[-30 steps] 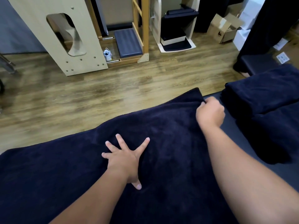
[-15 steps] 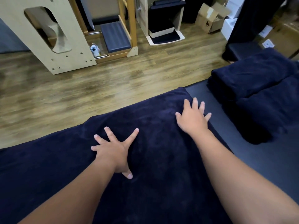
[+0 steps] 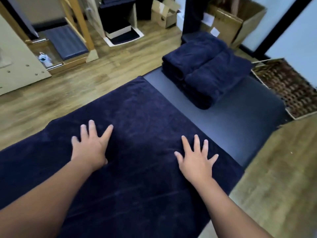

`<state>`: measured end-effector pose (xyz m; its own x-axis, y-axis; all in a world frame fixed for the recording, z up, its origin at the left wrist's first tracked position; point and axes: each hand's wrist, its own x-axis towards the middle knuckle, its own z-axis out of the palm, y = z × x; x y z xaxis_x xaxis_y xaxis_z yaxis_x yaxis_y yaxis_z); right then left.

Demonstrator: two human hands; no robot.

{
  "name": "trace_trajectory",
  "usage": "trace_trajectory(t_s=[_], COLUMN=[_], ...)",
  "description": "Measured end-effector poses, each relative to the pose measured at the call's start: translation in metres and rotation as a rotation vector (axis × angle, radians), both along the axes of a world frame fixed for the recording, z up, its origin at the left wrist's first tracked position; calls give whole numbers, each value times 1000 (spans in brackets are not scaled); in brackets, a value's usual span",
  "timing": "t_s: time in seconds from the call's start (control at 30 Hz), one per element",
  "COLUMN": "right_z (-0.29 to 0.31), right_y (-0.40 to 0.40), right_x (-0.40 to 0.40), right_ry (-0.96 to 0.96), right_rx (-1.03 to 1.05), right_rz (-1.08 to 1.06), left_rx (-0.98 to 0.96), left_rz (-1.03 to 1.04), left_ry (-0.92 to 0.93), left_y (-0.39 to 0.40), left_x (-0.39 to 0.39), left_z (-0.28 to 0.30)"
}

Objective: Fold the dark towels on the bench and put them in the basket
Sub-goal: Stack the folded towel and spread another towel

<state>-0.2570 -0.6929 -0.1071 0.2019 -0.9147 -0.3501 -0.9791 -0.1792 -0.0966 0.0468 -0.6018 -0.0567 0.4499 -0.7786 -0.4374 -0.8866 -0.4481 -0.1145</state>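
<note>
Wood-plank floor point(image 3: 106, 83) all round, with pale wooden equipment frames and cardboard boxes point(image 3: 164, 12) at the far side. Landmark: the dark padded bench point(image 3: 240, 117) running from the near left toward the far right.

Relative to the bench:
- Spread dark towel point(image 3: 137, 117) covers its near and left stretch, lying flat, right edge ending partway along so bare padding shows beyond it.
- Folded towels point(image 3: 202, 73) sit as two side-by-side stacks on its far end, well apart from the spread one.
- Woven basket point(image 3: 288, 88) stands on the floor just off its far right corner, beside the stacks. Nothing dark visible inside, though part of it is out of frame.

Hands, both on the spread towel:
- Left hand point(image 3: 91, 145): flat, fingers splayed, palm down near the towel's middle.
- Right hand point(image 3: 197, 160): flat, fingers splayed, palm down close to the towel's right edge.

Change: a second ago the right hand was fisted on the towel's far right corner, gripping cloth. Half a second ago it had let go and lay flat up near that corner. Now it sits nearer the person, by the right edge. Left hand has stayed splayed throughout. View has swung right, so the basket has come into frame.

Reading: the towel has been laid out and is being smoothed, not folded yet. This one likely needs its folds next, then everything goes to the basket. Task looks early-to-mid: stacks done, basket not loaded.
</note>
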Motion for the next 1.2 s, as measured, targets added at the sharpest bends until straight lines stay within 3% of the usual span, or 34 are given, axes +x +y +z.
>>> trace_trajectory(t_s=[0.07,0.13,0.27,0.4,0.47,0.57,0.7,0.87,0.93,1.1,1.2], right_z=[6,13,13,10,7,9,8,8,14,35,46], right_y=[8,30,60,45,49,77,139,185,202,254,285], right_x=[-11,-19,-61,-107,-113,-98,-61,-26,-16,21,41], right_ry=[6,0,-30,-150,-120,5,-25,-25,-51,-64,-125], right_rx=[-10,-53,-33,5,17,-75,-40,-21,-23,60,69], right_rz=[-72,-55,-92,-374,-363,-116,180,175,276,642,825], left_rx=[-141,-226,83,146,176,173,48,-381,-487,-426,-292], left_rz=[-246,-336,-293,-275,-239,-214,-298,-330,-341,-251,-165], left_ry=[-47,-10,212,226,261,284,202,219,167,94,108], left_y=[11,23,38,22,9,4,29,117,163,287,357], left_x=[-36,-77,-145,-158,-158,-161,-162,-142,-127,-84,-72], left_z=[-5,-14,-24,-30,-32,-33,-31,-33,-36,-32,-19])
